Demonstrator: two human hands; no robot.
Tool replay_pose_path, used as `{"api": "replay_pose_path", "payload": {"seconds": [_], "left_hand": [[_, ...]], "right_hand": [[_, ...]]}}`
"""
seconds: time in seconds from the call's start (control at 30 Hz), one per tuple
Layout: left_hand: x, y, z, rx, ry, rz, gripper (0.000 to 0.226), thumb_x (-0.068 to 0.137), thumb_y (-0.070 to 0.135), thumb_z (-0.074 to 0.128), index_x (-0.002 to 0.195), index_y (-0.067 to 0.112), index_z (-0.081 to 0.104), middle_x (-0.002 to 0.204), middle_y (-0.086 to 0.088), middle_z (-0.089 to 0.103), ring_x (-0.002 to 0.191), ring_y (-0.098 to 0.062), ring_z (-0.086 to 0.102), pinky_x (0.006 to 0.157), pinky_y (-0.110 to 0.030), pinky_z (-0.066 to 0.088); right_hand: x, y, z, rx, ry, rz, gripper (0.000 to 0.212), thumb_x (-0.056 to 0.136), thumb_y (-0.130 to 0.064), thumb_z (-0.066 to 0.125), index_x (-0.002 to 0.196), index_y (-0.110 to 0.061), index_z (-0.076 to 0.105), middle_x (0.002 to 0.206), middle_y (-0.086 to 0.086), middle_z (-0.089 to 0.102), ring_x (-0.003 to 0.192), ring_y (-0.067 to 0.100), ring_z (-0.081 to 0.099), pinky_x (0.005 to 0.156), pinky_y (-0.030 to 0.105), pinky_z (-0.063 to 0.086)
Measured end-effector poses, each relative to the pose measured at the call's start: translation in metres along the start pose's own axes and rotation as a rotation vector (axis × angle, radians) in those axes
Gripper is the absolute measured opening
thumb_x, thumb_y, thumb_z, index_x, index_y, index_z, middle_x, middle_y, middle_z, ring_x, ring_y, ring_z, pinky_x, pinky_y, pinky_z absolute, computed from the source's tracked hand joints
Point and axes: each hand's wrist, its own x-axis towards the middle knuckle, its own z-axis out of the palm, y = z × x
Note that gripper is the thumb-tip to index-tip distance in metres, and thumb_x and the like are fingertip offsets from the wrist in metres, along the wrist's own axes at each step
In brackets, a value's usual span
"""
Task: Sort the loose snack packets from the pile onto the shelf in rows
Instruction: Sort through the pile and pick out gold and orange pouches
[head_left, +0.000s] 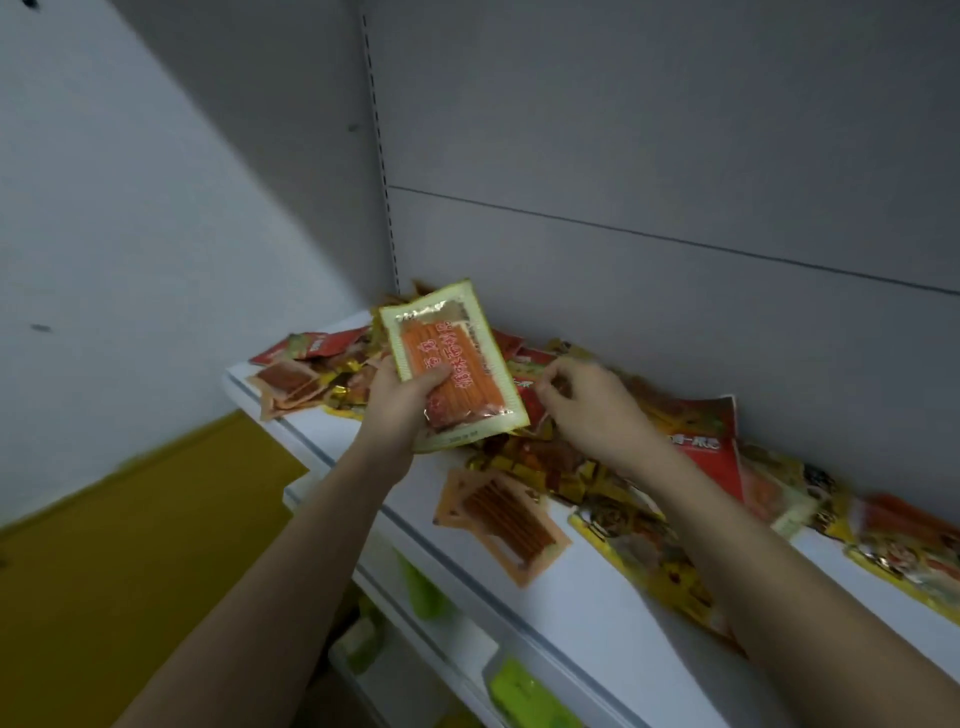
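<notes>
The packet (451, 369) in the left hand (402, 397) is hiding part of the pile (540, 467) behind it, and its printing is blurring too much to read. The right hand (587, 402) is covering whatever its fingertips (545, 387) are touching, so its grip is not showing. The shelf (597, 597) and the yellow packets (914, 566) are running off the right edge, and the green items (524, 691) on the lower shelf are lying partly under its lip, too dim to identify.
</notes>
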Motion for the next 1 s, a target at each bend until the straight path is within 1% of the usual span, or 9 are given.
{"api": "replay_pose_path", "payload": {"seconds": [0.1, 0.17, 0.3, 0.43, 0.57, 0.67, 0.83, 0.9, 1.0], "left_hand": [[0.031, -0.003, -0.02, 0.035, 0.001, -0.008, 0.038, 0.094, 0.011, 0.067, 0.129, 0.011, 0.053, 0.116, -0.011, 0.071, 0.1, -0.027, 0.072, 0.08, -0.04, 0.059], [0.051, -0.007, -0.031, 0.051, -0.008, 0.005, 0.038, 0.094, 0.009, 0.066, 0.129, 0.012, 0.051, 0.116, -0.011, 0.069, 0.099, -0.028, 0.071, 0.077, -0.04, 0.059], [0.086, -0.009, -0.05, 0.06, -0.034, -0.046, 0.028, 0.097, 0.008, 0.062, 0.121, 0.015, 0.05, 0.109, -0.009, 0.069, 0.09, -0.024, 0.071, 0.068, -0.035, 0.058], [0.119, -0.006, -0.066, 0.042, -0.056, -0.041, 0.028, 0.099, 0.006, 0.059, 0.124, 0.013, 0.05, 0.111, -0.01, 0.069, 0.092, -0.024, 0.071, 0.072, -0.037, 0.059], [0.143, -0.009, -0.075, 0.061, -0.119, -0.071, 0.035, 0.099, 0.01, 0.06, 0.132, 0.014, 0.051, 0.117, -0.008, 0.07, 0.103, -0.027, 0.071, 0.093, -0.05, 0.057], [0.153, -0.013, -0.077, 0.075, -0.189, -0.069, 0.04, 0.098, 0.012, 0.061, 0.137, 0.018, 0.05, 0.121, -0.006, 0.071, 0.105, -0.025, 0.072, 0.095, -0.052, 0.056], [0.155, -0.008, -0.079, 0.053, -0.267, -0.05, 0.036, 0.099, 0.012, 0.061, 0.134, 0.017, 0.051, 0.121, -0.005, 0.07, 0.105, -0.022, 0.072, 0.095, -0.048, 0.056], [0.15, -0.001, -0.082, 0.081, -0.268, -0.014, 0.029, 0.099, 0.013, 0.061, 0.126, 0.021, 0.054, 0.12, -0.003, 0.07, 0.104, -0.02, 0.071, 0.095, -0.046, 0.057], [0.137, 0.007, -0.086, 0.068, -0.271, 0.065, 0.03, 0.098, 0.013, 0.062, 0.127, 0.021, 0.056, 0.118, -0.002, 0.071, 0.103, -0.019, 0.072, 0.088, -0.041, 0.059]], "right_hand": [[0.024, -0.015, 0.036, -0.229, -0.087, -0.11, 0.021, 0.096, -0.021, 0.053, 0.111, -0.01, 0.062, 0.113, 0.007, 0.06, 0.107, 0.024, 0.054, 0.087, 0.035, 0.044], [0.036, -0.019, 0.054, -0.323, -0.142, -0.142, 0.035, 0.096, -0.026, 0.053, 0.128, -0.013, 0.056, 0.129, 0.007, 0.055, 0.121, 0.026, 0.048, 0.1, 0.04, 0.042], [0.048, -0.02, 0.071, -0.479, -0.274, -0.041, 0.057, 0.097, -0.044, 0.05, 0.149, -0.021, 0.039, 0.151, 0.001, 0.039, 0.137, 0.025, 0.034, 0.109, 0.045, 0.036], [0.049, -0.023, 0.071, -0.543, -0.297, 0.043, 0.057, 0.095, -0.05, 0.051, 0.147, -0.032, 0.038, 0.151, -0.007, 0.037, 0.138, 0.02, 0.031, 0.109, 0.049, 0.032], [0.047, -0.03, 0.067, -0.559, -0.304, 0.176, 0.06, 0.094, -0.056, 0.052, 0.147, -0.032, 0.039, 0.149, -0.007, 0.039, 0.138, 0.021, 0.031, 0.111, 0.051, 0.03], [0.045, -0.035, 0.064, -0.594, -0.321, 0.275, 0.063, 0.093, -0.062, 0.048, 0.147, -0.03, 0.04, 0.15, -0.005, 0.037, 0.14, 0.023, 0.03, 0.112, 0.052, 0.029], [0.037, -0.05, 0.061, -0.648, -0.336, 0.416, 0.059, 0.096, -0.048, 0.051, 0.149, -0.023, 0.039, 0.152, 0.001, 0.035, 0.142, 0.028, 0.029, 0.115, 0.052, 0.027], [0.033, -0.057, 0.066, -0.664, -0.258, 0.418, 0.058, 0.096, -0.045, 0.054, 0.147, -0.02, 0.041, 0.15, 0.003, 0.037, 0.141, 0.029, 0.03, 0.115, 0.051, 0.028], [0.029, -0.068, 0.082, -0.677, -0.084, 0.24, 0.045, 0.094, -0.038, 0.06, 0.135, -0.021, 0.053, 0.136, 0.003, 0.047, 0.129, 0.026, 0.038, 0.105, 0.045, 0.036]]}}
